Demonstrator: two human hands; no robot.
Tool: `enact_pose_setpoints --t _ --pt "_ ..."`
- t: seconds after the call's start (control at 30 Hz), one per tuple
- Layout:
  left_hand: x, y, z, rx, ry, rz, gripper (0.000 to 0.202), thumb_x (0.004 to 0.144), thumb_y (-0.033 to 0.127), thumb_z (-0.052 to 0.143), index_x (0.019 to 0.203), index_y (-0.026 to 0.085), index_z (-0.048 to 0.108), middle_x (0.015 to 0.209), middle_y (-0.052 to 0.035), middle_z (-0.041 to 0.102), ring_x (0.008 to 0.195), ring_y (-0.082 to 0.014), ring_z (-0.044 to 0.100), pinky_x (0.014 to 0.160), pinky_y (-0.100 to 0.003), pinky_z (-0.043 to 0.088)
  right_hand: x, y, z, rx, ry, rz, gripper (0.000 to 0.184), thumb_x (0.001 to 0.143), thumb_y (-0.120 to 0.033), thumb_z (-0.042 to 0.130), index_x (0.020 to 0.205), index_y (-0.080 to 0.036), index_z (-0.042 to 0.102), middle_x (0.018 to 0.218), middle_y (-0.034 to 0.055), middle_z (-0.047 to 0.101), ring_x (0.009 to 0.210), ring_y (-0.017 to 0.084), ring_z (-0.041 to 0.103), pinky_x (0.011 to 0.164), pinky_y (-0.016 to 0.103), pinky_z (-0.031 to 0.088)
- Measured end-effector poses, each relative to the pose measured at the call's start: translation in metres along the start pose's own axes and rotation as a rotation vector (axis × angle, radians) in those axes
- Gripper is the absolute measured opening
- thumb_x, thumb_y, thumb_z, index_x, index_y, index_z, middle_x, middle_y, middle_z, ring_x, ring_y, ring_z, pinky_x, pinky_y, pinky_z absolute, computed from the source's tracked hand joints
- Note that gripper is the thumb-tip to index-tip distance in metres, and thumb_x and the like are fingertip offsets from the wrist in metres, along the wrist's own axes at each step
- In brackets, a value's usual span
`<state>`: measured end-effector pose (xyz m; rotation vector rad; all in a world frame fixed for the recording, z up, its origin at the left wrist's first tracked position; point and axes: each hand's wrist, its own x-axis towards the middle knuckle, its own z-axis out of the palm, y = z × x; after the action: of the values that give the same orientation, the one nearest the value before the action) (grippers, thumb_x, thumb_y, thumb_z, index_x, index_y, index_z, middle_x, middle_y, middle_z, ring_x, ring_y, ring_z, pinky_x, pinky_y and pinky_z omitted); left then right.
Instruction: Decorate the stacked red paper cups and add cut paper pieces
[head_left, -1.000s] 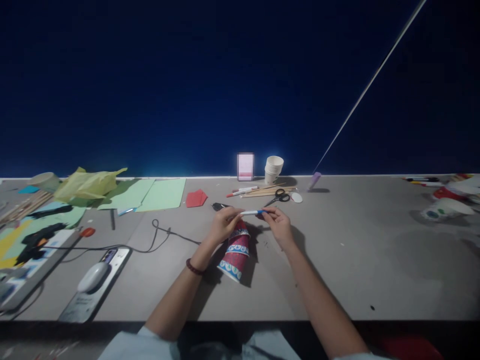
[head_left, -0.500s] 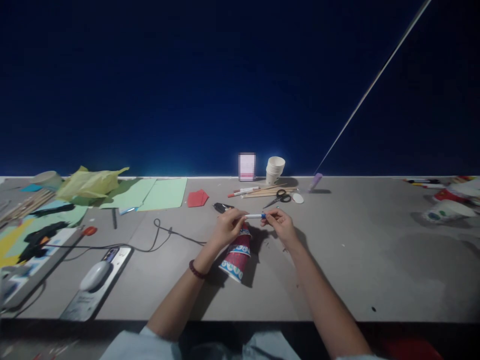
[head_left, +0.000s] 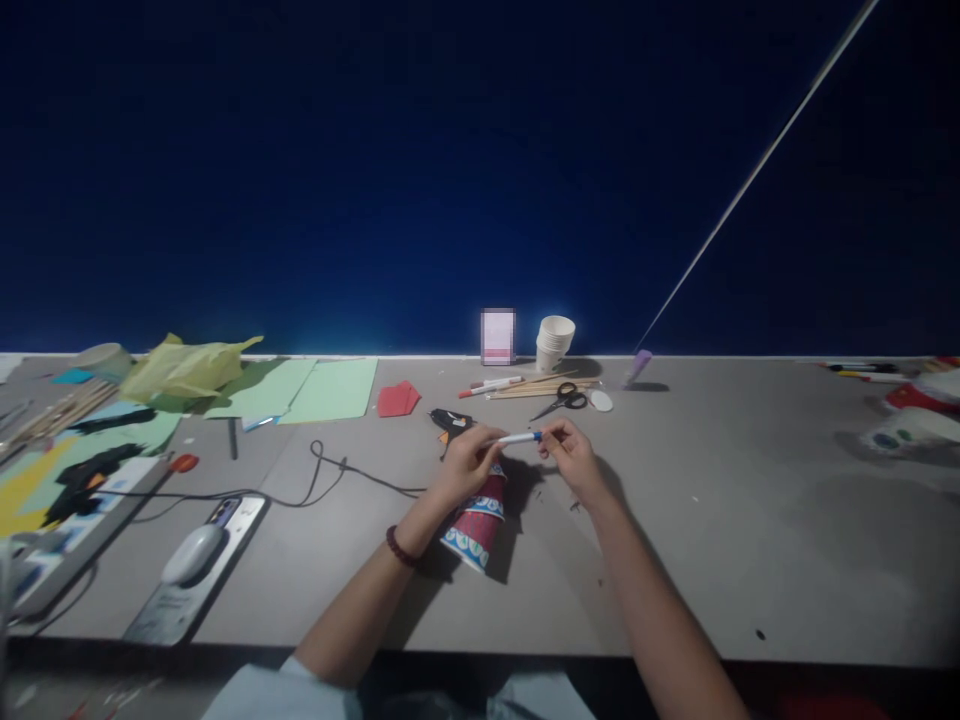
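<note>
A white marker pen with a blue end (head_left: pixel 517 438) is stretched between my two hands. Its left end is pinched by my left hand (head_left: pixel 474 458), fingers closed. On the blue end, the fingertips of my right hand (head_left: pixel 571 455) are closed. Below the pen, partly behind my left hand, stand stacked decorated paper cups (head_left: pixel 477 525) in dark red with blue and white bands. Just beyond my left hand lies a black glue gun (head_left: pixel 448 425), its cable running off to the left.
Black scissors (head_left: pixel 564 400), wooden sticks (head_left: pixel 536 387) and a white disc (head_left: pixel 601 401) lie farther back. A stack of white cups (head_left: pixel 553 343) stands by the wall. At left are a power strip (head_left: pixel 90 535), a phone (head_left: pixel 196 575) and green paper (head_left: pixel 330 388).
The whole view has shifted slightly. The pen now tilts up a little toward its blue end, and more of the glue gun shows beyond my left hand. Both hands still grip the pen.
</note>
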<state>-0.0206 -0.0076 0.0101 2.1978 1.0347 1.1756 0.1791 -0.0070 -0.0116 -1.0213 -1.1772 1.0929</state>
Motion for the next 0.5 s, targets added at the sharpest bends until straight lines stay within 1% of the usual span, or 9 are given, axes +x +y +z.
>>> enact_pose_setpoints --t 0.07,0.13,0.2,0.23,0.27,0.3,0.37,0.43,0.5 --pt "0.002 0.006 -0.001 -0.004 -0.062 -0.035 0.024 0.097 0.033 0.046 0.103 0.019 0.065 0.092 -0.0071 0.070 0.084 -0.0178 0.065 0.078 -0.032 0.051 0.001 0.001 -0.003 -0.020 0.078 -0.035 0.042 0.071 -0.060 0.072 0.078 -0.021 0.058 0.060 -0.0025 0.062 0.054 0.013 0.058 0.053 0.026 0.050" --pt "0.005 0.013 -0.006 0.037 -0.073 -0.059 0.027 0.096 0.034 0.048 0.116 0.020 0.061 0.102 -0.0088 0.068 0.093 -0.0199 0.063 0.086 -0.035 0.051 0.002 0.002 -0.006 -0.048 0.234 -0.081 0.038 0.075 -0.057 0.069 0.080 -0.021 0.058 0.064 -0.0013 0.064 0.057 0.014 0.061 0.058 0.028 0.052" --pt "0.007 0.021 -0.016 0.082 -0.054 -0.104 0.037 0.095 0.035 0.049 0.130 0.021 0.052 0.113 -0.0105 0.063 0.098 -0.0205 0.062 0.090 -0.037 0.051 0.004 0.003 -0.011 -0.064 0.404 -0.120 0.035 0.079 -0.054 0.064 0.082 -0.020 0.057 0.069 -0.0001 0.066 0.061 0.015 0.063 0.063 0.030 0.053" --pt "0.008 0.026 -0.021 0.110 -0.069 -0.129 0.041 0.095 0.035 0.050 0.134 0.022 0.049 0.121 -0.0120 0.059 0.104 -0.0215 0.061 0.094 -0.039 0.050 0.005 0.004 -0.012 -0.094 0.469 -0.127 0.034 0.081 -0.053 0.061 0.083 -0.020 0.056 0.070 0.0006 0.067 0.063 0.015 0.064 0.066 0.030 0.053" --pt "0.008 0.030 -0.027 0.155 -0.097 -0.167 0.044 0.094 0.036 0.050 0.136 0.021 0.047 0.129 -0.0136 0.055 0.109 -0.0230 0.059 0.097 -0.041 0.048 0.006 0.005 -0.014 -0.145 0.506 -0.123 0.032 0.082 -0.053 0.059 0.084 -0.020 0.055 0.072 0.0015 0.067 0.065 0.016 0.066 0.068 0.031 0.053" --pt "0.007 0.035 -0.033 0.217 -0.140 -0.211 0.047 0.093 0.038 0.051 0.137 0.021 0.047 0.132 -0.0149 0.053 0.113 -0.0252 0.058 0.098 -0.043 0.048 0.006 0.005 -0.015 -0.209 0.522 -0.114 0.031 0.082 -0.051 0.057 0.084 -0.021 0.055 0.072 0.0023 0.068 0.067 0.017 0.067 0.070 0.032 0.053" --pt "0.001 0.045 -0.044 0.345 -0.300 -0.279 0.055 0.089 0.043 0.056 0.138 0.020 0.048 0.133 -0.0166 0.052 0.117 -0.0313 0.056 0.097 -0.048 0.049 0.005 0.005 -0.015 -0.342 0.529 -0.091 0.025 0.079 -0.047 0.060 0.081 -0.022 0.056 0.072 0.0032 0.069 0.070 0.019 0.068 0.071 0.032 0.052" --pt "-0.010 0.054 -0.051 0.422 -0.440 -0.304 0.059 0.085 0.046 0.060 0.139 0.023 0.048 0.139 -0.0163 0.050 0.122 -0.0361 0.053 0.095 -0.052 0.049 0.002 0.005 -0.012 -0.443 0.489 -0.070 0.018 0.075 -0.040 0.064 0.077 -0.024 0.058 0.071 0.0024 0.069 0.068 0.019 0.066 0.069 0.030 0.050" --pt "-0.025 0.061 -0.054 0.423 -0.537 -0.330 0.062 0.083 0.046 0.062 0.140 0.025 0.047 0.147 -0.0157 0.044 0.126 -0.0371 0.051 0.094 -0.051 0.050 -0.002 0.006 -0.008 -0.580 0.416 -0.042 0.011 0.074 -0.034 0.064 0.075 -0.025 0.058 0.069 0.0011 0.069 0.064 0.019 0.064 0.065 0.028 0.047"
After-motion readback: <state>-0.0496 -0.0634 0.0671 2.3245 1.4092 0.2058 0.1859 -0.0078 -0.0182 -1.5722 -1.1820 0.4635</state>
